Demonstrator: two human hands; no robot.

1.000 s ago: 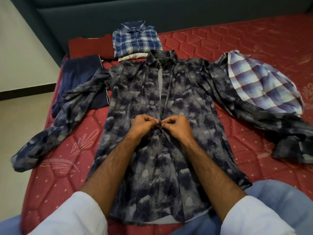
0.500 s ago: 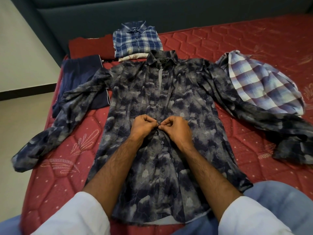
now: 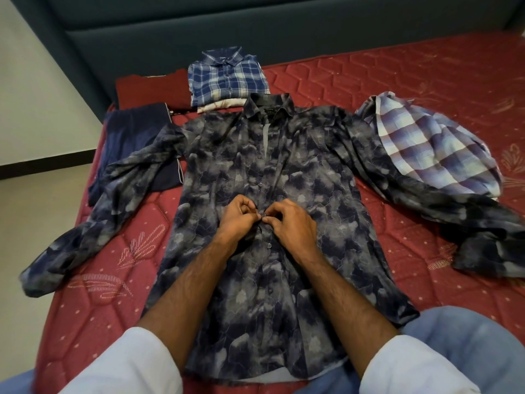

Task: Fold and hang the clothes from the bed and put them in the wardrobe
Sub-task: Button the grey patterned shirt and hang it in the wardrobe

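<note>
Red quilted mattress (image 3: 397, 81) filled the view, backed by a dark teal headboard (image 3: 255, 29). Spread flat across it lay a dark cloud-patterned shirt (image 3: 312, 177), front up, collar away from the person, its sleeves flung out to either side. The left hand (image 3: 237, 220) and right hand (image 3: 292, 226) met at the shirt's placket about mid-chest, fingers curled, each pinching the fabric edge around a small button (image 3: 263, 215) between them. Beyond the hands, past the collar, sat a folded blue plaid shirt (image 3: 227, 76). Out past the left hand lay dark navy trousers (image 3: 133, 137); out past the right hand, a crumpled pale checked shirt (image 3: 437, 149).
</note>
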